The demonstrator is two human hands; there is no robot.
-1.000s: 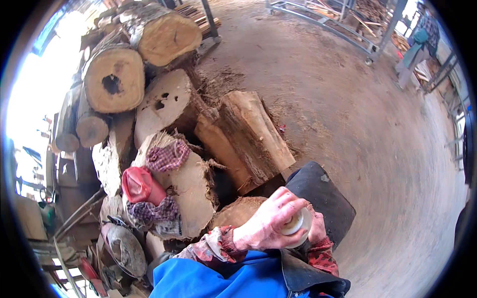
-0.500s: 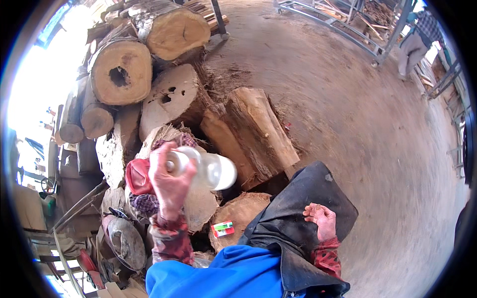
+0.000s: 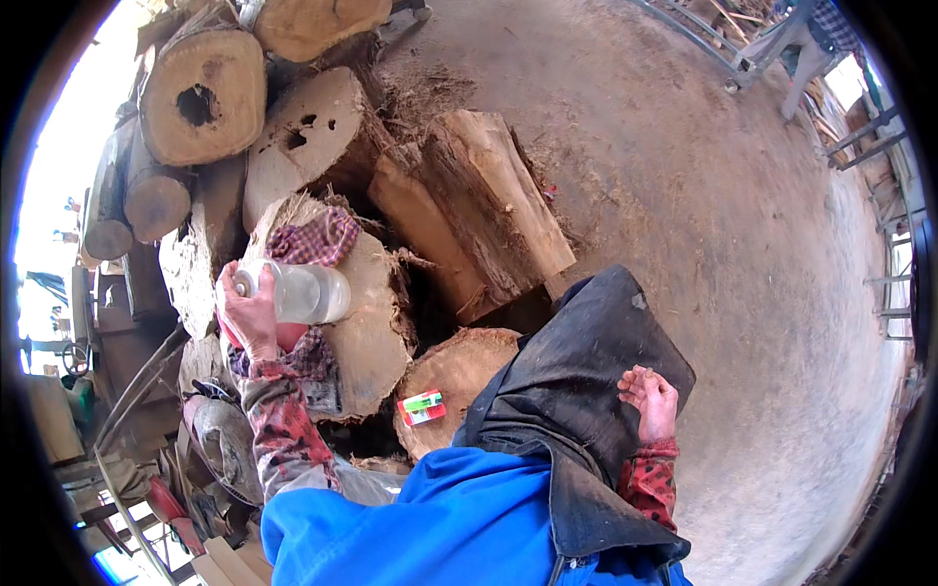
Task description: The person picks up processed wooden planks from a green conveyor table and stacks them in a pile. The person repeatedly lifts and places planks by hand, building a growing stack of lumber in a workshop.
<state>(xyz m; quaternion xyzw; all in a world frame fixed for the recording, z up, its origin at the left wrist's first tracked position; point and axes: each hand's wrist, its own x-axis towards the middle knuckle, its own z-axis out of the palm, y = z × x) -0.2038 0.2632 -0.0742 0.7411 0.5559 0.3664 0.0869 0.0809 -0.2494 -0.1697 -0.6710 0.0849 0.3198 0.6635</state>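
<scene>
My left hand (image 3: 252, 311) is closed round the capped neck end of a clear plastic bottle (image 3: 318, 294), which lies sideways in the air over a thick cut log (image 3: 369, 322). A checked purple cloth (image 3: 320, 237) drapes over that log beside the bottle. Under my wrist lies another dark checked cloth (image 3: 311, 363), and a bit of red fabric shows behind the bottle. My right hand (image 3: 651, 398) is over my dark apron (image 3: 586, 361) at the knee, its fingers loosely bent and slightly apart, with nothing visible in them.
A small red, white and green packet (image 3: 422, 406) sits on a lower log end (image 3: 454, 376). Split timber (image 3: 479, 215) and stacked logs (image 3: 203, 98) rise ahead and left. Bare ground (image 3: 723, 244) stretches right. A person (image 3: 816, 54) stands at the far right by a metal frame (image 3: 747, 68).
My left hand has carried the bottle left and toward the cloths on the log. My right hand stays over the apron. The view has shifted, moving the logs up and left.
</scene>
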